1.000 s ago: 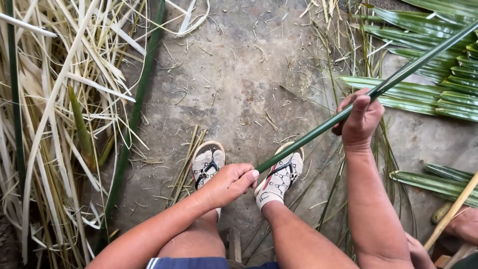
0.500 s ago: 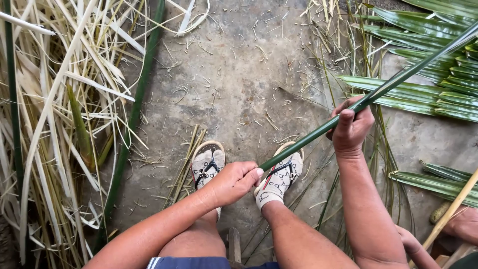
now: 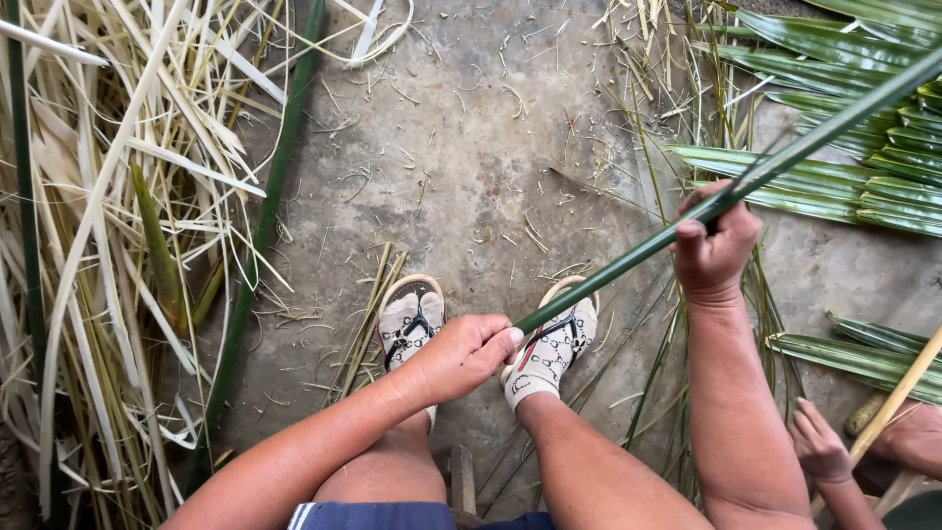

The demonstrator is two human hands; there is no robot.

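Nearest to us, a strip of blue shorts point(image 3: 373, 516) shows at the bottom edge, with both forearms reaching out above the knees. At the near right corner, another person's small hand point(image 3: 819, 444) rests beside a pale stick point(image 3: 898, 397); we keep it apart from our own two.

Our left hand point(image 3: 459, 355) is closed in a fist around the near end of a long green palm stem point(image 3: 628, 263), thumb laid along the top, just above our feet. The feet wear patterned socks in sandals point(image 3: 410, 319), standing on the bare concrete floor point(image 3: 471, 157) among scattered slivers.

The stem rises diagonally from that fist toward the far right, held clear of the ground. Partway along it, our right hand point(image 3: 714, 245) is wrapped tightly around it, fingers curled over and thumb pressed against the near side. Beyond this hand the stem runs on out of view at the right edge.

On the far right, green palm leaflets point(image 3: 863, 186) lie flat on the floor under the stem. On the left, a heap of dried, pale yellow leaf strips point(image 3: 118, 216) spreads from near to far, and a second green stem point(image 3: 260, 245) lies on the floor along its right edge.
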